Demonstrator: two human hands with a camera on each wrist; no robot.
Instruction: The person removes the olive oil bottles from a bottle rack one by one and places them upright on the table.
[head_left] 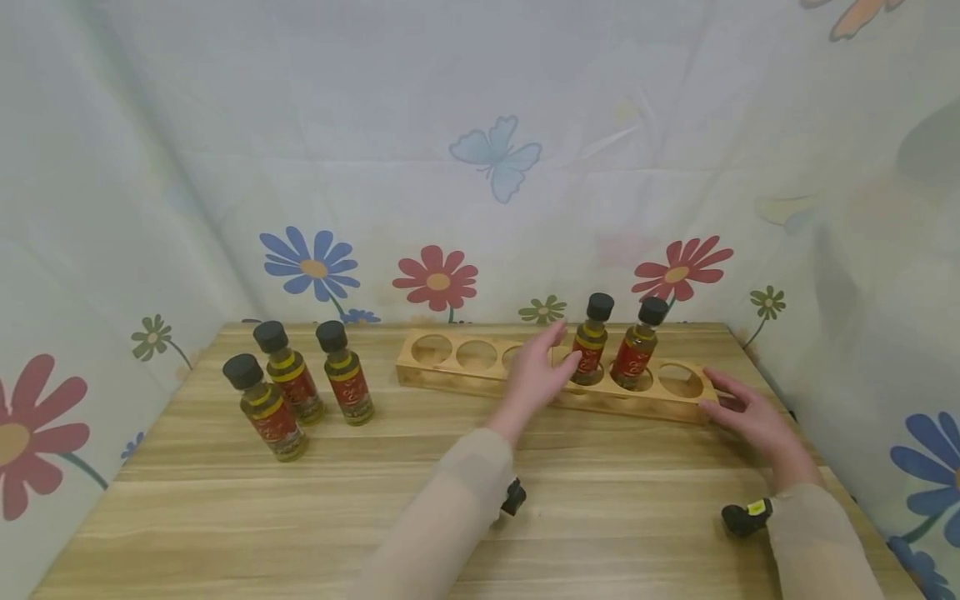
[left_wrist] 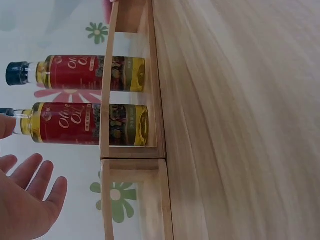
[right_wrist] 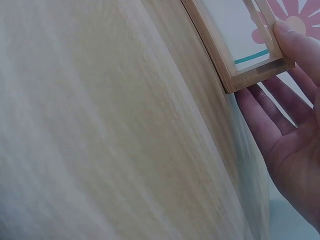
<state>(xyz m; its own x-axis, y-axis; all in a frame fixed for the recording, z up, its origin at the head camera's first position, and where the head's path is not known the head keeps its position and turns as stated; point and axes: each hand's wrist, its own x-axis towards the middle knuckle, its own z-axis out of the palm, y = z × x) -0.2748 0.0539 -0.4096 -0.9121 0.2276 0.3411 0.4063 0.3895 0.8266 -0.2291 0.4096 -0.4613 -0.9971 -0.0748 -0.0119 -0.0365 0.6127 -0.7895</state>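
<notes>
A long wooden bottle rack (head_left: 450,382) with several round holes lies along the back of the table; a seam (left_wrist: 132,159) shows between two sections. Two olive oil bottles with black caps and red labels stand in its right section: one bottle (head_left: 590,346) left of the other bottle (head_left: 634,354). My left hand (head_left: 534,375) is just left of the nearer bottle, its fingers loosely spread around nothing; in the left wrist view its thumb overlaps that bottle's neck. My right hand (head_left: 753,421) holds the rack's right end, thumb (right_wrist: 300,47) on the front, fingers behind the end.
Three more olive oil bottles stand on the wooden table (head_left: 360,517) at the left: a front bottle (head_left: 273,421), a bottle behind it (head_left: 296,383) and a bottle to the right (head_left: 350,387). A flowered curtain (head_left: 375,192) hangs behind the table and at its sides.
</notes>
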